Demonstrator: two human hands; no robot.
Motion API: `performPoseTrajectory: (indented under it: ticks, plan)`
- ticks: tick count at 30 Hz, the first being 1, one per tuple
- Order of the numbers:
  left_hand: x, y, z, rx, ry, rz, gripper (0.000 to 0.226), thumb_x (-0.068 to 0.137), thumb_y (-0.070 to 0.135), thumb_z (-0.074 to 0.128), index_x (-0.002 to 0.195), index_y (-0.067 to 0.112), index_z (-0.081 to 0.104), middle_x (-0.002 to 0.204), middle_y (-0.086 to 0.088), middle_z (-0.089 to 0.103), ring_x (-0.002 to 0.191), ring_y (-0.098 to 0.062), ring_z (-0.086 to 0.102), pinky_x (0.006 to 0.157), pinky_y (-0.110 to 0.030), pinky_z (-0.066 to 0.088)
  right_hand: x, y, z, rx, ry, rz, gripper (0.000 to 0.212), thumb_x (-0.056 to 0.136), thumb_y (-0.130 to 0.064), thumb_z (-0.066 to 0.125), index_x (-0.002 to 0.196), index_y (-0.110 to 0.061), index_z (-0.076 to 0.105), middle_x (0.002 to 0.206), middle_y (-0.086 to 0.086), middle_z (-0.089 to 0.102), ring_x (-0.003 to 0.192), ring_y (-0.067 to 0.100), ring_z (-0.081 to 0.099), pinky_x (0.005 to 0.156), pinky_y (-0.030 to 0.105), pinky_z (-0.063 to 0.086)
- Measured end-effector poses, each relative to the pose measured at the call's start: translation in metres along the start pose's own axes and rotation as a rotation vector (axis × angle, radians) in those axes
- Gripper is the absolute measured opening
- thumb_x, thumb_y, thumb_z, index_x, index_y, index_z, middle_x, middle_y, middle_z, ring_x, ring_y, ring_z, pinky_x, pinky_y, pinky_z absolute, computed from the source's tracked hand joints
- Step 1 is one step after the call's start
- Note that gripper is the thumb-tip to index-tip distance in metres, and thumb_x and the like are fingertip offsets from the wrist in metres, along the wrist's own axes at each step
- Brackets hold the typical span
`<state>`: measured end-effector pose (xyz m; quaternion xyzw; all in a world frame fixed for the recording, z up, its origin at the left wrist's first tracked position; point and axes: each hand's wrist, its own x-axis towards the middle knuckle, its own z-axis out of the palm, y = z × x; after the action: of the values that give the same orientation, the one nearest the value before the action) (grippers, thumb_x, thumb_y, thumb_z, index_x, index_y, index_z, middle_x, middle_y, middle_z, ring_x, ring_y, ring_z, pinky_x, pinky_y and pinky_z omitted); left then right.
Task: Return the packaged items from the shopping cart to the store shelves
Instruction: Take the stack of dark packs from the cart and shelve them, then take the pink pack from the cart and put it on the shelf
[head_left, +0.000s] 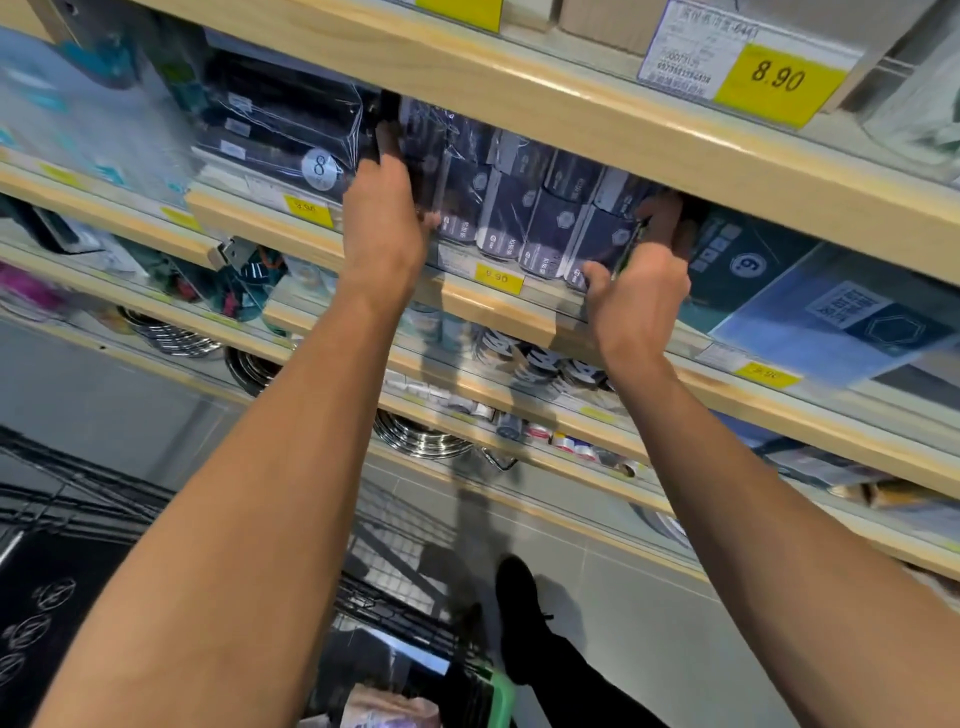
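Observation:
A row of dark navy packaged items (524, 208) in clear wrap stands on a wooden shelf (498, 301) at chest height. My left hand (384, 218) reaches into the shelf and grips the left end of the row, fingers curled around a dark pack. My right hand (644, 270) grips the right end of the row, thumb in front and fingers behind the last pack. Below, the black wire shopping cart (395, 587) holds a pale wrapped package (384, 709) near the bottom edge.
The shelf board above (571, 98) hangs low over the row and carries a yellow 8.90 price tag (774, 80). Black packs (280, 130) sit left of the row, teal and blue packs (748, 265) right. Lower shelves hold metal bowls (421, 436). A dark shoe (519, 613) stands on the grey floor.

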<state>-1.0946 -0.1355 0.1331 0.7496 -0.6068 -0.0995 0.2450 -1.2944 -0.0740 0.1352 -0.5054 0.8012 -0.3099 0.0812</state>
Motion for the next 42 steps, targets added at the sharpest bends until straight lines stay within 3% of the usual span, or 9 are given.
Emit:
performPoseTrajectory:
  ticks: [4, 9, 17, 20, 23, 29, 33, 36, 42]
  plan:
    - [-0.015, -0.009, -0.003, -0.212, 0.135, 0.051, 0.051, 0.088, 0.026, 0.077, 0.126, 0.007, 0.049, 0.125, -0.01, 0.059, 0.115, -0.025, 0.058, 0.095, -0.033, 0.047, -0.039, 0.005, 0.005, 0.115, 0.14, -0.096, 0.048, 0.086, -0.016, 0.073, 0.127, -0.011, 0.049, 0.12, 0.008, 0.043, 0.106, 0.02, 0.047, 0.089, 0.023, 0.04]
    - [-0.055, -0.045, -0.011, -0.541, 0.304, 0.057, 0.036, 0.088, 0.024, 0.072, 0.121, 0.017, 0.058, 0.106, 0.003, 0.067, 0.096, -0.012, 0.065, 0.089, -0.035, 0.055, -0.104, -0.002, 0.017, 0.335, 0.205, -0.295, 0.039, 0.081, -0.006, 0.071, 0.117, -0.01, 0.058, 0.121, 0.01, 0.047, 0.113, 0.022, 0.051, 0.093, 0.019, 0.043]
    - [-0.197, -0.162, -0.01, -0.518, 0.38, -0.289, 0.013, 0.093, 0.021, 0.061, 0.104, 0.016, 0.066, 0.083, 0.005, 0.066, 0.075, -0.012, 0.063, 0.069, -0.032, 0.055, -0.228, 0.001, 0.072, 0.382, -0.446, -0.515, 0.014, 0.087, -0.012, 0.068, 0.1, -0.014, 0.064, 0.1, 0.002, 0.057, 0.085, 0.015, 0.058, 0.076, 0.016, 0.046]
    - [-0.258, -0.198, -0.017, -0.501, 0.433, -0.481, 0.014, 0.089, 0.022, 0.06, 0.096, 0.013, 0.068, 0.081, 0.004, 0.068, 0.071, -0.01, 0.061, 0.067, -0.025, 0.05, -0.27, 0.015, 0.088, 0.273, -0.687, -0.529, 0.017, 0.088, -0.023, 0.062, 0.102, -0.013, 0.066, 0.101, 0.005, 0.063, 0.092, 0.024, 0.063, 0.081, 0.042, 0.054]
    - [-0.344, -0.235, -0.022, -0.415, 0.511, -0.746, 0.008, 0.088, 0.013, 0.062, 0.092, 0.015, 0.068, 0.086, 0.001, 0.07, 0.077, -0.017, 0.064, 0.074, -0.029, 0.053, -0.308, 0.039, 0.095, 0.063, -0.902, -0.565, 0.031, 0.091, -0.023, 0.065, 0.12, -0.012, 0.064, 0.117, 0.01, 0.062, 0.108, 0.027, 0.06, 0.093, 0.043, 0.052]
    - [-0.503, -0.244, -0.028, 0.153, 0.603, -1.166, 0.039, 0.083, 0.012, 0.071, 0.119, 0.017, 0.057, 0.128, -0.009, 0.05, 0.116, -0.031, 0.049, 0.091, -0.041, 0.046, -0.335, 0.091, 0.094, -0.081, -0.963, -0.598, 0.042, 0.091, -0.02, 0.066, 0.131, -0.013, 0.056, 0.119, 0.013, 0.062, 0.112, 0.033, 0.058, 0.09, 0.043, 0.053]
    - [-0.571, -0.24, -0.014, 0.041, 0.512, -1.583, 0.054, 0.091, 0.019, 0.068, 0.137, 0.02, 0.04, 0.142, -0.015, 0.043, 0.125, -0.039, 0.048, 0.097, -0.052, 0.048, -0.336, 0.12, 0.1, -0.106, -0.874, -0.864, 0.043, 0.081, 0.007, 0.066, 0.123, 0.008, 0.059, 0.106, 0.025, 0.066, 0.095, 0.04, 0.064, 0.078, 0.043, 0.057]
    - [-0.598, -0.244, -0.004, -0.129, 0.436, -1.588, 0.053, 0.095, 0.004, 0.056, 0.141, 0.025, 0.038, 0.126, -0.013, 0.06, 0.113, -0.035, 0.06, 0.093, -0.05, 0.051, -0.326, 0.13, 0.107, -0.087, -0.831, -0.96, 0.037, 0.077, 0.021, 0.056, 0.113, 0.013, 0.062, 0.104, 0.031, 0.065, 0.088, 0.044, 0.064, 0.076, 0.049, 0.058]
    - [-0.629, -0.235, 0.011, -0.085, 0.519, -1.496, 0.045, 0.08, -0.005, 0.041, 0.112, 0.026, 0.049, 0.092, -0.003, 0.064, 0.091, -0.033, 0.065, 0.085, -0.052, 0.056, -0.319, 0.131, 0.11, -0.206, -0.864, -0.869, 0.037, 0.082, 0.005, 0.072, 0.118, -0.003, 0.065, 0.103, 0.016, 0.071, 0.095, 0.032, 0.07, 0.083, 0.045, 0.06]
